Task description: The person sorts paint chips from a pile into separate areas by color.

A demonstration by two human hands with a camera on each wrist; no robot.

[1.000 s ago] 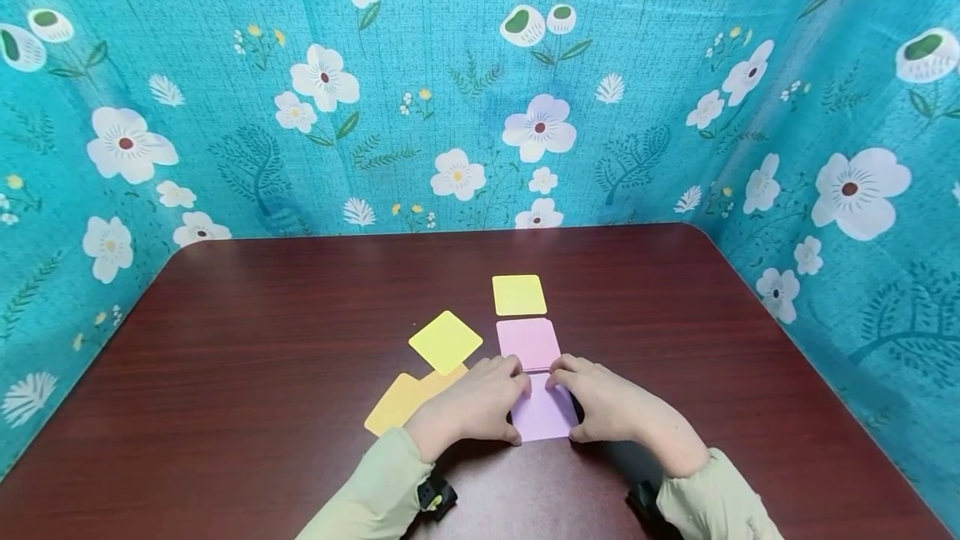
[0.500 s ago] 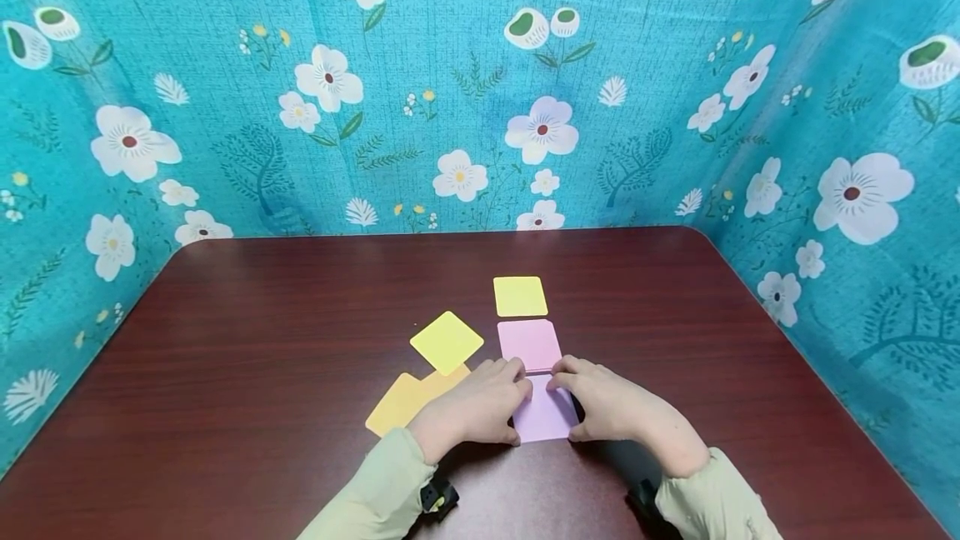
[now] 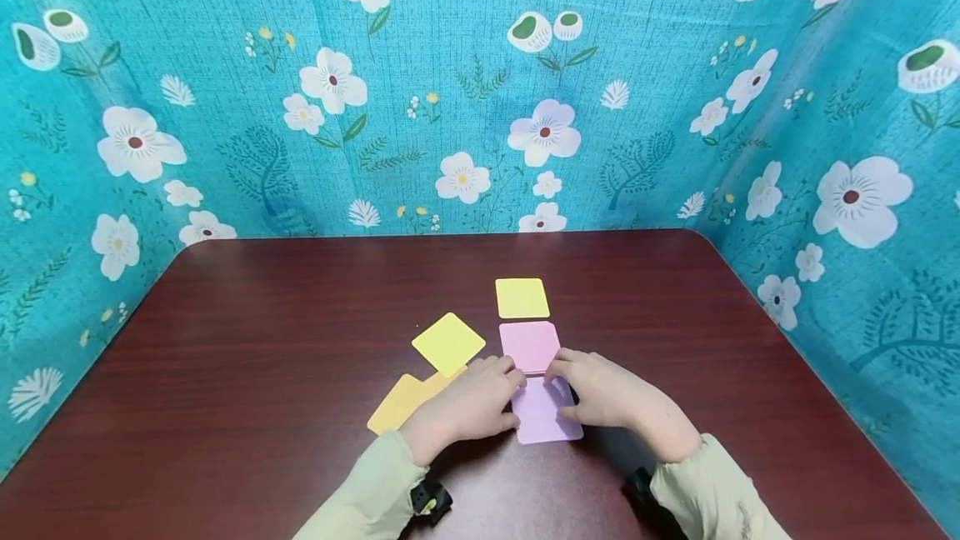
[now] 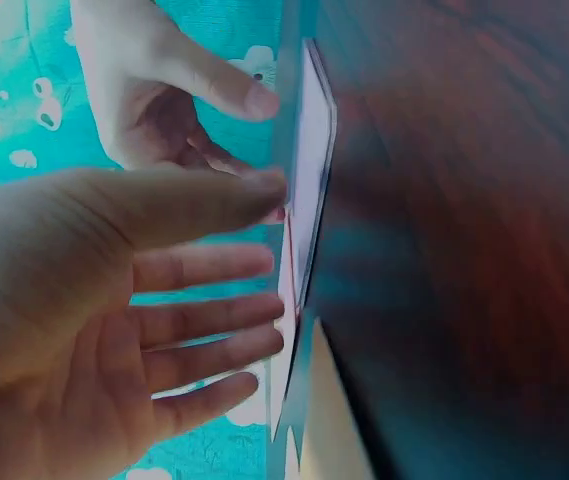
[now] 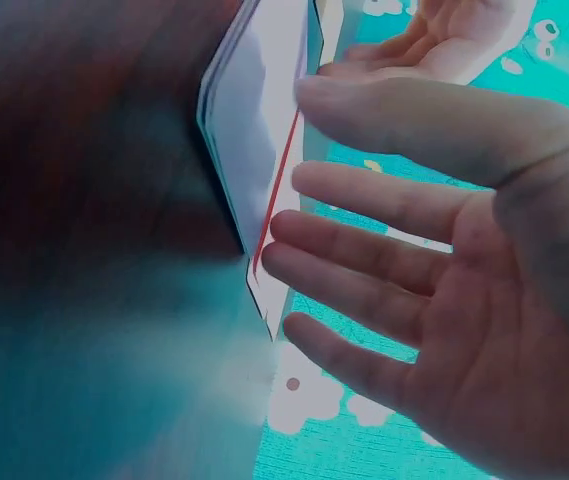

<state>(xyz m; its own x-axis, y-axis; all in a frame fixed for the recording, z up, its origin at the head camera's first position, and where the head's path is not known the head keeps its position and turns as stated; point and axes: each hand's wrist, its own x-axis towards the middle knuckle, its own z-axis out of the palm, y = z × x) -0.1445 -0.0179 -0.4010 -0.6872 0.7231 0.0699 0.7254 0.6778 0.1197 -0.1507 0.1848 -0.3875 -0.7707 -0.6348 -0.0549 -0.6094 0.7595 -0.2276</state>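
A lavender square card lies flat at the front of a column, between my two hands. In the wrist views it shows as a thin stack of layers. My left hand is at its left edge, fingers relaxed and loosely spread, thumb tip close to the side. On the other side my right hand reaches over the right edge, its fingers extended and its thumb over the card. A pink square card lies directly behind the lavender one, and a yellow square card lies behind that.
Left of the column, a yellow card lies turned like a diamond, overlapping orange cards partly hidden by the left arm. The dark wooden table is bounded at the back and sides by a blue flowered curtain.
My right thumb has moved off the lavender card's right side and inward over it. My left fingers have drawn slightly off its left edge. The head view has shifted a little.
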